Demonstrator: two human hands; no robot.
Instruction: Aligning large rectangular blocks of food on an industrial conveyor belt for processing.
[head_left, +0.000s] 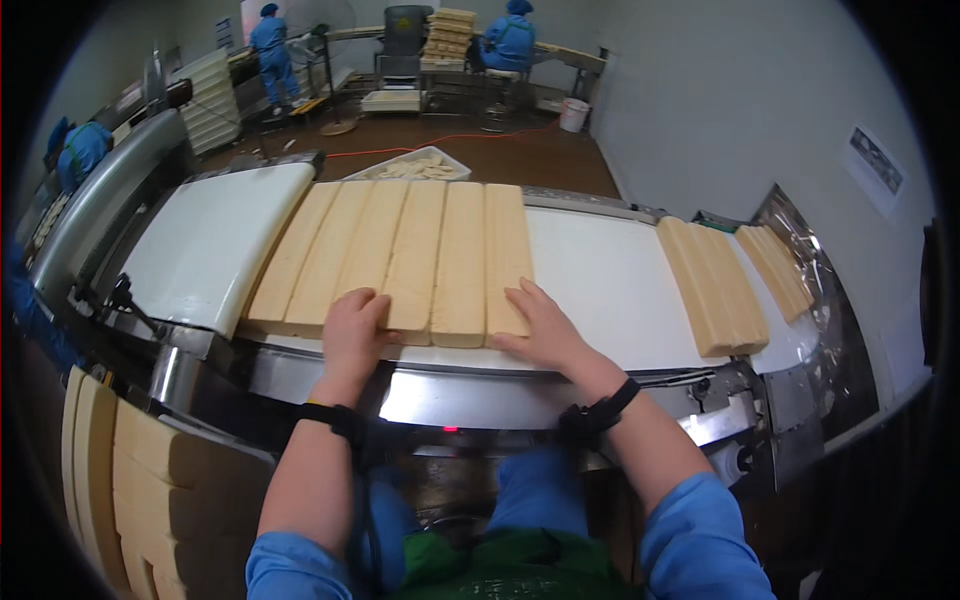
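Observation:
A row of several long, pale-yellow blocks lies side by side on a white conveyor belt, their near ends facing me. My left hand rests on the near ends of the blocks left of the row's middle, thumb apart from the fingers. At the row's right end, my right hand touches the last block, its fingers spread along the side and its thumb by the near end. Neither hand is wrapped round a block. What the blocks are made of, I cannot tell.
More pale-yellow blocks lie farther right along the line. A steel machine frame runs before me. Stacked blocks stand at lower left. Beyond the belt is a white tray of pale pieces. Co-workers in blue are in the background.

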